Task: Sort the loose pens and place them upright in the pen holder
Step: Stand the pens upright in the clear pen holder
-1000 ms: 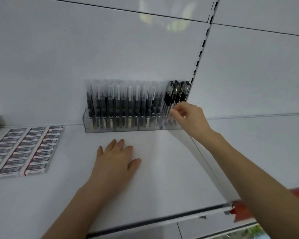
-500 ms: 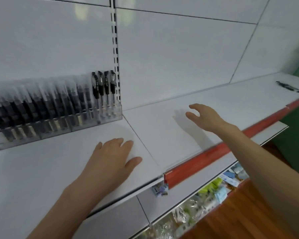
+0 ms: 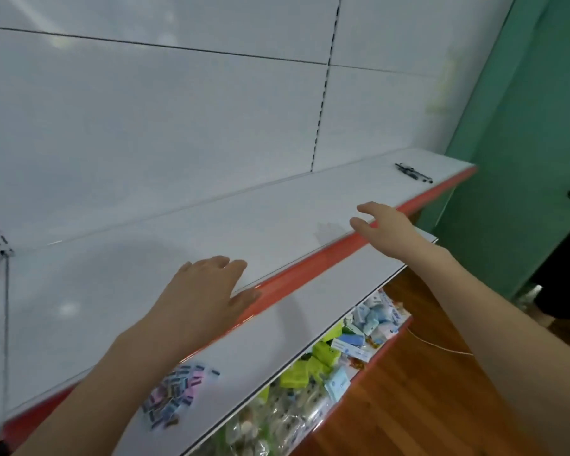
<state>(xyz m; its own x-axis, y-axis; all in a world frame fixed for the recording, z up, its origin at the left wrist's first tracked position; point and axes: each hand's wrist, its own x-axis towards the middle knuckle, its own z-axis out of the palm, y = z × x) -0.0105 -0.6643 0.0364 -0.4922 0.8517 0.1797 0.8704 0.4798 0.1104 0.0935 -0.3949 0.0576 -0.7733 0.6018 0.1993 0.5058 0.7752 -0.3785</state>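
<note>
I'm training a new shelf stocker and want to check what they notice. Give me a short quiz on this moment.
1. True or false: the right hand holds a pen.
2. Where on the shelf do the loose pens lie? A) near end B) middle C) far right end
3. Which is nearer the pens: the left hand or the right?
Key: 1 false; 2 C; 3 right.

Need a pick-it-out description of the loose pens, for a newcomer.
Follow the white shelf with the red front edge toward the green wall. Near its far end, past the right hand, lie the loose pens: slim, black, flat, the only dark things on it.
</note>
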